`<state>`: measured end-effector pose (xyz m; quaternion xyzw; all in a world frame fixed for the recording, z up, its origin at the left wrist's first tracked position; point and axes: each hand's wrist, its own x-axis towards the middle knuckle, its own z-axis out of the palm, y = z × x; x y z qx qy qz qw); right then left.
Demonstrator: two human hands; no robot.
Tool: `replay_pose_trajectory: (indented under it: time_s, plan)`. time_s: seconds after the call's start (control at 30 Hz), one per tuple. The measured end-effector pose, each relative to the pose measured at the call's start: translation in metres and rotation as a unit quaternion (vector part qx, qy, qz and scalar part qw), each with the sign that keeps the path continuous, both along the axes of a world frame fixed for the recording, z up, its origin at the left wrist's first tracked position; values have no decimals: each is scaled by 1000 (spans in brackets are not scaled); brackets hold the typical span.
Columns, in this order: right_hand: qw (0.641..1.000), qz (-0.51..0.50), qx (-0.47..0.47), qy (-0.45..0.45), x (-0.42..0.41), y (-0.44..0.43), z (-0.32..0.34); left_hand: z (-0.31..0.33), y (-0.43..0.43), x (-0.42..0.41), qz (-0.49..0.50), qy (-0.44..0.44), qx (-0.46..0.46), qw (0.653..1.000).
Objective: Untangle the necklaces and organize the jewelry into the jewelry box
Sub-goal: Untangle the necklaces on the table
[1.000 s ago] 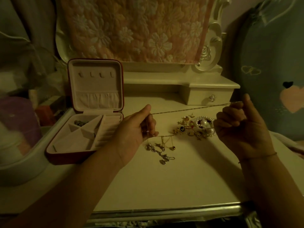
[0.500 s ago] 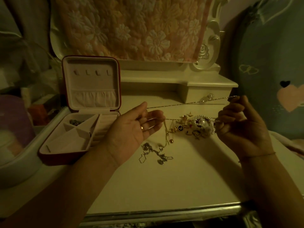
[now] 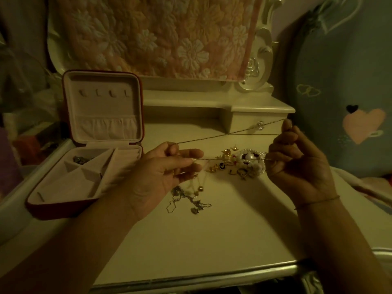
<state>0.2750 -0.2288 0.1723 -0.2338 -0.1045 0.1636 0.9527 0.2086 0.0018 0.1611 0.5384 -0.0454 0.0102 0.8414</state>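
Observation:
A thin gold chain necklace [image 3: 229, 133] is stretched taut above the dressing table between my two hands. My left hand [image 3: 163, 172], palm up, pinches one end at the thumb, and a second strand runs across its fingertips. My right hand [image 3: 297, 164] pinches the other end high, its fingers curled. Below them lies a tangle of silver and gold necklaces [image 3: 188, 198]. A heap of pearl pieces, brooches and earrings [image 3: 244, 162] sits between the hands. The red jewelry box [image 3: 84, 183] stands open at the left, with a small dark piece in one rear compartment [image 3: 81, 159].
The cream dressing table [image 3: 212, 240] has a raised shelf with a small drawer [image 3: 254, 126] at the back. A floral cloth [image 3: 161, 35] hangs over the mirror. A grey cushion with hearts [image 3: 347, 102] stands at the right. Clutter lies left of the box.
My left hand has turned palm up and opened its fingers under the chain. The chain's right end has risen slightly. The view has shifted a little.

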Motion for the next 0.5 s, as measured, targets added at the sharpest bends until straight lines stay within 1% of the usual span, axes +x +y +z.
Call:
replay_pose_trajectory:
  time_s: [0.17,0.23,0.33,0.4,0.43,0.5]
  plan:
    - [1000,-8,0,28,-5,2,5,-3,3,5,18,5,6,1000]
    - [999,-15,-28,29,-6,3,6,-3,3,5,19,4,8,1000]
    - [992,-30,-121,13,-8,6,7,-1,2,3,13,4,-17,1000]
    - [980,-40,-196,-4,-9,8,6,-1,2,2,9,2,-25,1000]
    - [969,-47,-244,-19,-10,9,6,-1,2,2,7,1,-25,1000]
    - [931,-69,-353,-63,-12,12,4,0,2,1,2,-2,-20,1000]
